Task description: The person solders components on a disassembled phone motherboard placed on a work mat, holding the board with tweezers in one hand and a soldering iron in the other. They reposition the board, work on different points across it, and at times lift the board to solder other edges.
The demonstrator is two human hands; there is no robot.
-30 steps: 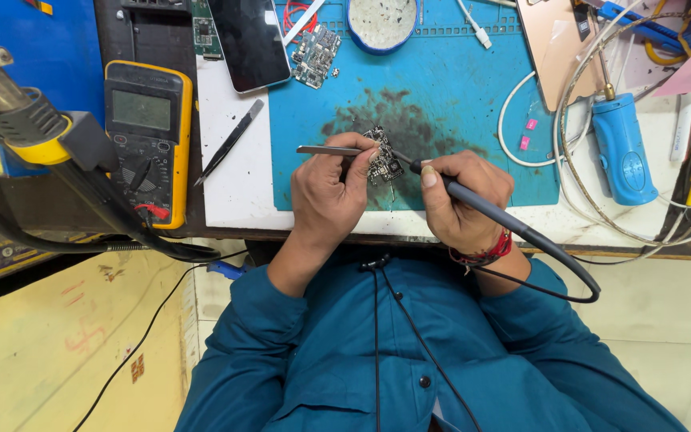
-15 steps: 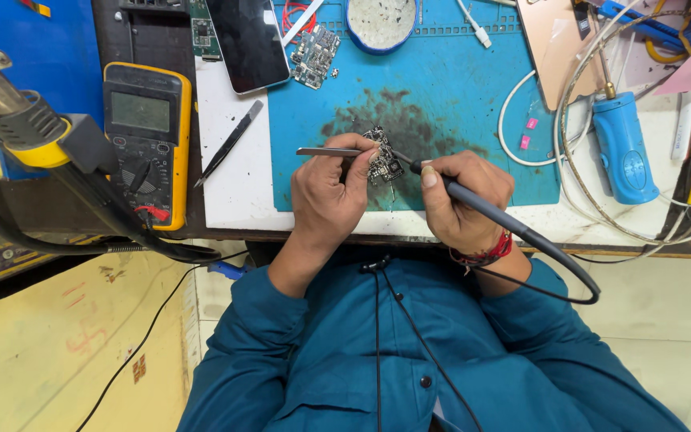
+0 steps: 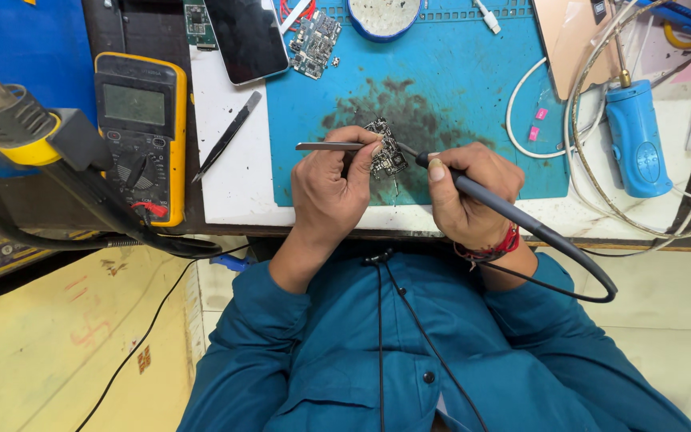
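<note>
Open blue mat point(image 3: 473, 96) lies beyond the circuit board point(image 3: 385, 152), toward the far edge of the tabletop point(image 3: 233, 200). Leftward, loose tweezers point(image 3: 227, 136) and a yellow multimeter point(image 3: 139, 136) block passage; rightward, white cables point(image 3: 521, 128) and a blue bottle point(image 3: 637, 140) crowd the edge.

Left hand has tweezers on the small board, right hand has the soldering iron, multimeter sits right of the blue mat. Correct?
One error: the multimeter sits left of the blue mat, not right, as the head view shows. The rest holds: the left hand has tweezers on the small board, and the right hand has the soldering iron.
</note>
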